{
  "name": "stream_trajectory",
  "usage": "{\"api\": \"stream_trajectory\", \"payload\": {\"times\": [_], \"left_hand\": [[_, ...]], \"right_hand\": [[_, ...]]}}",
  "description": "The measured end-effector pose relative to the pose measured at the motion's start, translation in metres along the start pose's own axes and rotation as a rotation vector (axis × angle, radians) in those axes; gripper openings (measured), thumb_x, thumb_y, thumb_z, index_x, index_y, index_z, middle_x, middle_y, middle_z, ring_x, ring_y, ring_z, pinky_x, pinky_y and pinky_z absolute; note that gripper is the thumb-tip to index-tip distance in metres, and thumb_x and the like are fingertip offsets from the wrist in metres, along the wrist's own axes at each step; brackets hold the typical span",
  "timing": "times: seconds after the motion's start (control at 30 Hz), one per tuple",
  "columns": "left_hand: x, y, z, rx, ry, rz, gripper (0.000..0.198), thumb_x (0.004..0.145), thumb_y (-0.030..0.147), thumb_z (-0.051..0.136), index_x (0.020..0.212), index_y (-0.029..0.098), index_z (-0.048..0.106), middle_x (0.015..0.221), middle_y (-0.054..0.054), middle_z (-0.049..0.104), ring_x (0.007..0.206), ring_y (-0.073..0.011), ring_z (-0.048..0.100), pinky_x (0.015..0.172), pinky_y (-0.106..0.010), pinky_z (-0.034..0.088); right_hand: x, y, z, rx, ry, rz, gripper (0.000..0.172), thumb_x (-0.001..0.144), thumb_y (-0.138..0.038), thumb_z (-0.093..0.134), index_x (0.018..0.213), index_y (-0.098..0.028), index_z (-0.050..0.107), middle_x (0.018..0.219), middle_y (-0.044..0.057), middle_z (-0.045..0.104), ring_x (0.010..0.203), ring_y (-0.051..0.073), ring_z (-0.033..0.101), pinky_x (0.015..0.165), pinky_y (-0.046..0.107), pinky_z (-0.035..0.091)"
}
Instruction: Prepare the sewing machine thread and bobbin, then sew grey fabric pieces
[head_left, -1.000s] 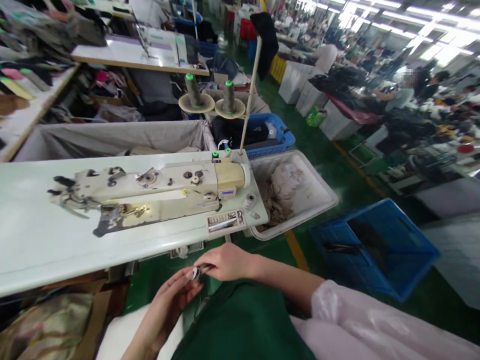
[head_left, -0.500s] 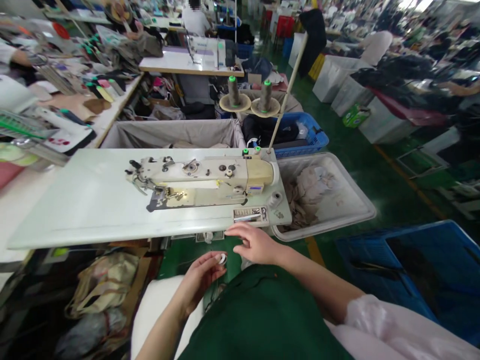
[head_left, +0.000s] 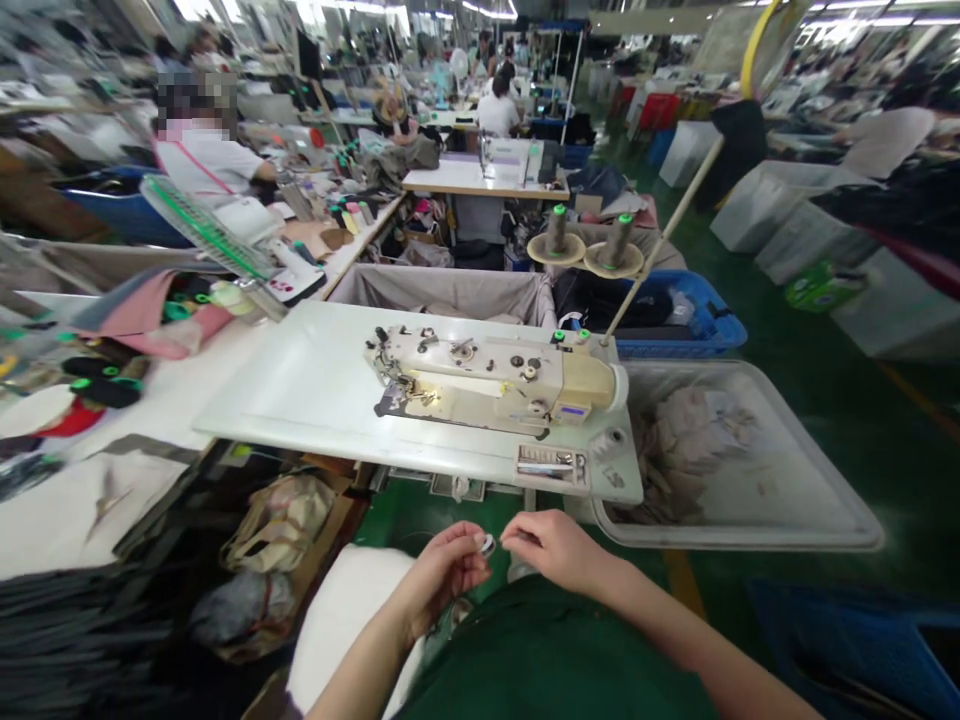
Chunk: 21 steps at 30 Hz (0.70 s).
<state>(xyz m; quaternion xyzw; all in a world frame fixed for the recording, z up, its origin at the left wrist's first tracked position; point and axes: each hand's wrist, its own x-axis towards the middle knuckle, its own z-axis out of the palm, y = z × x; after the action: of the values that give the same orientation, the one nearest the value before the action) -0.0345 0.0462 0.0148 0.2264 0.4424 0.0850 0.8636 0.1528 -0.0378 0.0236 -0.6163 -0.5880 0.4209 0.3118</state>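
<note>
My left hand [head_left: 452, 562] pinches a small round whitish bobbin [head_left: 487, 545] between thumb and fingertips, low in front of the sewing table. Just to its right, my right hand [head_left: 556, 548] has its thumb and fingers pressed together close to the bobbin. What those fingers hold, if anything, is too small to make out. Beyond both hands stands a cream sewing machine [head_left: 472, 365] on the pale tabletop [head_left: 289, 375]. A narrow tray [head_left: 551, 466] with small tools is set into the near right part of the top, beside a white thread cone [head_left: 606, 443].
Two thread spools [head_left: 555, 235] stand on a rack behind the machine. A white bin [head_left: 817, 500] with beige cloth adjoins the table's right end. At left, a bag [head_left: 281, 520] sits below the table. A person [head_left: 206, 160] sits at another station on the left.
The view has swung left and up. My right hand has come closer to the bobbin, and its spread fingers have closed into a pinch. My left hand keeps its hold on the bobbin.
</note>
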Motion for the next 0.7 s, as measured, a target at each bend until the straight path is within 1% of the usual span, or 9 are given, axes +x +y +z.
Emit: {"api": "stream_trajectory", "payload": {"times": [0.1,0.17,0.2,0.23,0.3,0.33,0.4,0.53,0.7], "left_hand": [[-0.002,0.001,-0.003,-0.047,-0.048,-0.012,0.022,0.071,0.024,0.08,0.078,0.014,0.061,0.066,-0.001,0.061,0.06,-0.0091,0.059,0.067,-0.023,0.053],[-0.002,0.0,-0.004,-0.049,-0.031,0.0,0.022,0.071,0.024,0.08,0.078,0.014,0.061,0.066,-0.001,0.061,0.059,-0.0087,0.059,0.067,-0.023,0.054],[-0.001,-0.002,-0.004,-0.044,-0.019,0.007,0.022,0.071,0.024,0.08,0.078,0.014,0.061,0.065,-0.001,0.061,0.058,-0.0085,0.058,0.066,-0.023,0.054],[-0.001,-0.003,-0.003,-0.039,-0.012,0.012,0.023,0.071,0.024,0.08,0.078,0.014,0.061,0.065,-0.001,0.061,0.058,-0.0085,0.059,0.066,-0.023,0.054],[-0.001,-0.006,-0.002,-0.045,-0.016,0.018,0.023,0.071,0.024,0.08,0.079,0.014,0.062,0.067,-0.001,0.062,0.059,-0.0089,0.06,0.066,-0.023,0.055],[0.0,-0.007,-0.002,-0.055,-0.025,0.017,0.022,0.071,0.023,0.08,0.08,0.013,0.062,0.068,-0.002,0.063,0.06,-0.0092,0.061,0.066,-0.023,0.055],[0.0,-0.009,-0.001,-0.081,-0.03,0.015,0.021,0.071,0.021,0.08,0.08,0.013,0.063,0.071,-0.003,0.064,0.061,-0.0094,0.061,0.065,-0.022,0.055],[-0.001,-0.01,0.0,-0.081,0.002,0.002,0.018,0.071,0.019,0.078,0.08,0.013,0.064,0.072,-0.004,0.065,0.062,-0.0096,0.062,0.067,-0.022,0.055],[-0.003,-0.01,0.0,0.067,0.046,0.024,0.026,0.068,0.027,0.08,0.08,0.012,0.064,0.074,-0.005,0.066,0.065,-0.0112,0.062,0.069,-0.023,0.054]], "right_hand": [[0.001,-0.002,-0.003,0.085,0.113,0.041,0.018,0.092,-0.029,0.054,0.086,-0.02,0.069,0.078,0.0,0.069,0.072,0.015,0.063,0.067,0.024,0.045],[0.002,-0.004,-0.002,0.072,0.207,0.042,0.016,0.092,-0.028,0.055,0.09,-0.02,0.069,0.08,0.0,0.067,0.072,0.014,0.061,0.067,0.025,0.046],[0.002,-0.005,-0.001,0.056,0.219,0.019,0.014,0.09,-0.026,0.057,0.095,-0.02,0.069,0.085,0.001,0.067,0.074,0.014,0.061,0.067,0.025,0.047],[0.002,-0.007,0.0,0.037,0.2,-0.02,0.017,0.086,-0.024,0.061,0.101,-0.021,0.069,0.093,0.002,0.066,0.078,0.014,0.062,0.069,0.024,0.047],[0.0,-0.009,0.004,-0.007,0.112,-0.121,0.033,0.081,-0.021,0.068,0.114,-0.024,0.066,0.108,0.003,0.064,0.089,0.015,0.062,0.076,0.024,0.049],[0.0,-0.009,0.006,-0.037,0.072,-0.168,0.036,0.081,-0.02,0.069,0.117,-0.025,0.064,0.111,0.003,0.062,0.093,0.015,0.062,0.079,0.024,0.049],[-0.001,-0.008,0.01,-0.119,0.037,-0.237,0.031,0.085,-0.021,0.065,0.116,-0.024,0.064,0.111,0.003,0.063,0.097,0.016,0.062,0.083,0.025,0.049],[-0.002,-0.005,0.015,-0.252,0.039,-0.268,0.025,0.091,-0.022,0.058,0.115,-0.023,0.065,0.107,0.004,0.065,0.094,0.016,0.063,0.079,0.024,0.049],[-0.004,-0.003,0.014,-0.204,0.038,-0.277,0.018,0.091,-0.026,0.061,0.106,-0.019,0.068,0.105,0.004,0.065,0.094,0.014,0.063,0.08,0.022,0.048]]}}
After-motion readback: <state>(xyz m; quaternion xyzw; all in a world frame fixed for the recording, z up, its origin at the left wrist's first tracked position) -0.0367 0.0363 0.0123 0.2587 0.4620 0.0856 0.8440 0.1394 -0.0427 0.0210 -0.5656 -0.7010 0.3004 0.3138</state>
